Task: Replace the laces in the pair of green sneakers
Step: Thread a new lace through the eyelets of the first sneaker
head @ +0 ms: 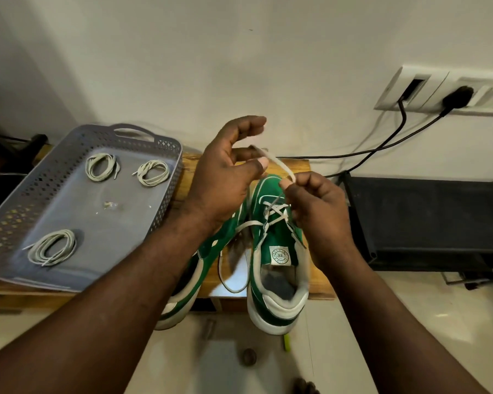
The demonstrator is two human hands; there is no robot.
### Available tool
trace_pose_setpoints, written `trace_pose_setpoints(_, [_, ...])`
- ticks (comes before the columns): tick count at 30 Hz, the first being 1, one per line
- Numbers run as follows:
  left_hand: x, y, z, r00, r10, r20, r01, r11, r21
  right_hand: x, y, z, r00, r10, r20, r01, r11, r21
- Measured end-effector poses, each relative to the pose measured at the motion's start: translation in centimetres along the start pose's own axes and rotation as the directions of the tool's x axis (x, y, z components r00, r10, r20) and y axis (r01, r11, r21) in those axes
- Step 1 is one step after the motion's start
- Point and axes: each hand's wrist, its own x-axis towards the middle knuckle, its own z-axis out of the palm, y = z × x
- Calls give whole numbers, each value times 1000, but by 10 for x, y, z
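Two green sneakers on the wooden tabletop [296, 166], side by side, toes toward the wall, heels jutting past the near edge. Directly below the fingers, the laced sneaker [276, 251]: white lacing crossed through the eyelets nearest the toe, upper eyelets bare, tongue label facing up. Just left of it, the second sneaker [211, 248], mostly hidden under the left forearm.

One lace [279, 164] stretched in the air between both hands, above the toe of the laced sneaker. Left hand [225, 177]: thumb and one of the fingers [248, 153] closed on the far end of the lace, the pinch itself somewhat blurred; remaining fingers curled loosely above, holding nothing. Right hand [316, 206]: thumb and forefinger [285, 184] clamped together on the nearer stretch of the lace, other fingers folded into the palm.

Well to the left of the fingers, a grey perforated tray [69, 200] resting on the tabletop, with three coiled bundles of pale laces lying apart from one another: two near the far wall of the tray [101, 167] [153, 172], one near its front [53, 247].

To the right of the fingers, a black rack [424, 217]. Up and to the right on the wall, a white socket panel [427, 83] with a black plug [457, 96] and dark cables [382, 146] trailing down.
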Motion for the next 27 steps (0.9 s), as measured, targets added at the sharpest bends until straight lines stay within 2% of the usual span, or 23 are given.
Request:
trace_pose_setpoints(3, [1, -8, 1, 1000, -6, 0, 6, 979, 205, 0, -4, -3, 996, 79, -33, -73, 987, 145])
trace_pose_setpoints(5, [-2, -10, 4, 999, 22, 36, -35, 895, 446, 2, -6, -7, 995, 95, -32, -86, 974, 208])
trace_pose_setpoints(6, [-4, -13, 7, 998, 3, 55, -32, 842, 539, 3, -6, -9, 995, 96, -32, -85, 965, 249])
trace_pose_setpoints(8, [-6, -22, 12, 989, -120, 91, 39, 788, 615, 4, -9, -13, 995, 93, -17, -83, 943, 321])
trace_pose_setpoints(10, [-8, -30, 18, 960, -242, 143, 105, 781, 615, 4, -11, -16, 996, 84, 20, -85, 919, 385])
trace_pose_setpoints(15, [-8, -29, 30, 925, -288, 246, 107, 822, 559, 1, -13, -23, 994, 105, 38, -110, 856, 505])
trace_pose_setpoints(18, [-9, -27, 31, 915, -315, 251, 185, 882, 434, 1, -14, -30, 993, 114, -12, -88, 821, 564])
trace_pose_setpoints(20, [-9, -24, 30, 907, -324, 269, 215, 906, 365, 4, -16, -36, 980, 176, -88, -96, 819, 565])
trace_pose_setpoints(22, [-9, -21, 30, 902, -319, 292, 223, 922, 317, 8, -15, -43, 939, 289, -189, -182, 880, 440])
trace_pose_setpoints(24, [-8, -21, 29, 899, -316, 302, 223, 926, 303, 12, -8, -50, 902, 328, -281, -314, 945, 97])
trace_pose_setpoints(26, [-6, -22, 28, 902, -317, 294, 220, 922, 318, 12, 3, -52, 917, 204, -343, -313, 901, -300])
trace_pose_setpoints(27, [-6, -22, 28, 907, -313, 282, 217, 920, 325, 11, 7, -51, 939, 78, -336, -236, 855, -462])
